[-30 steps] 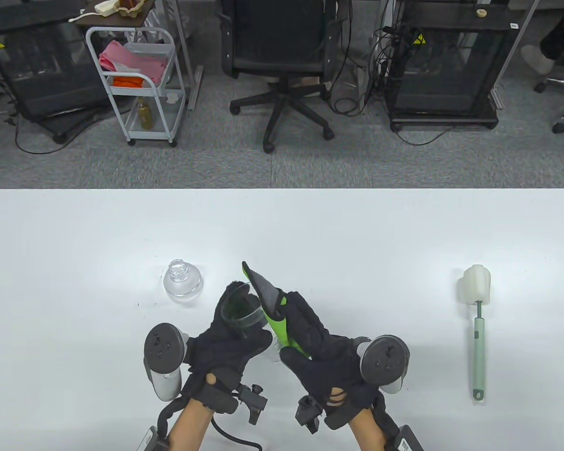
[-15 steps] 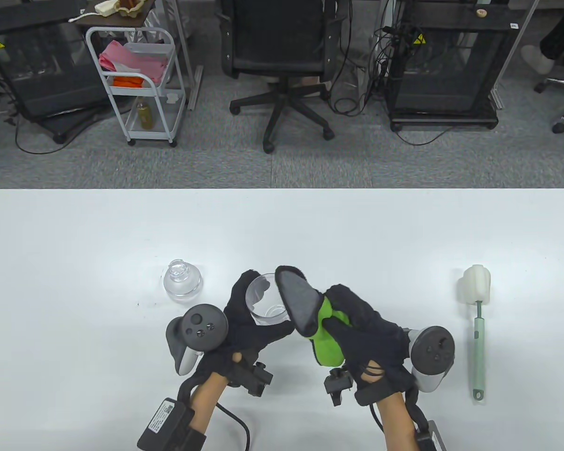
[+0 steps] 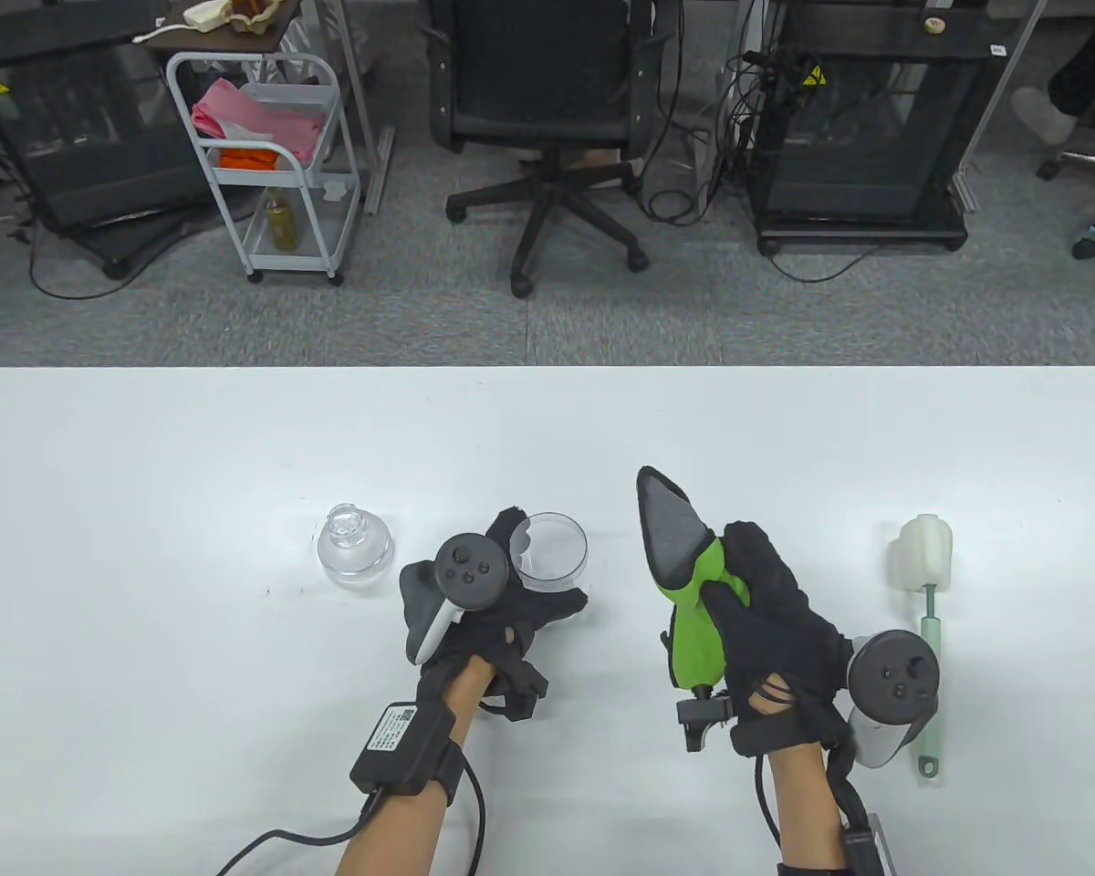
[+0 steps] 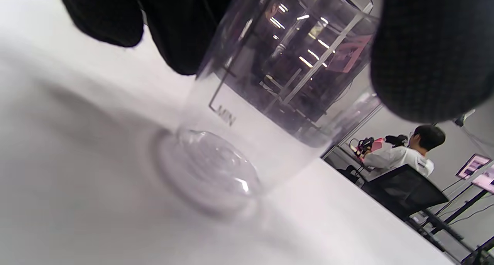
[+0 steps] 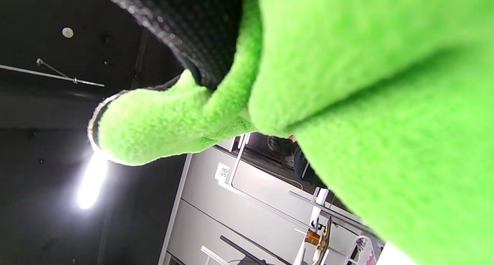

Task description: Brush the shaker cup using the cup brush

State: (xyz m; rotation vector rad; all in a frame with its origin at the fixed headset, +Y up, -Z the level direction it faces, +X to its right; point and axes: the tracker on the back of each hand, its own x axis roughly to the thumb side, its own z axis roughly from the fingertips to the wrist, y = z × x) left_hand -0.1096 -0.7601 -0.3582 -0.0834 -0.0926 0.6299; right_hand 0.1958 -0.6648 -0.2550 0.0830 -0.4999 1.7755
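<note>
Both hands sit low on the table. Left hand grips the clear shaker cup, which stands upright on the table at the hand's 1 o'clock; the wrist view shows dark fingers wrapped round its wall, the rim cut off above. Right hand clutches a green-and-grey cloth, which fills its wrist view. At that hand's 3 o'clock lies the cup brush, untouched, its handle partly hidden behind the tracker. A clear lid rests at the cup's 9 o'clock.
</note>
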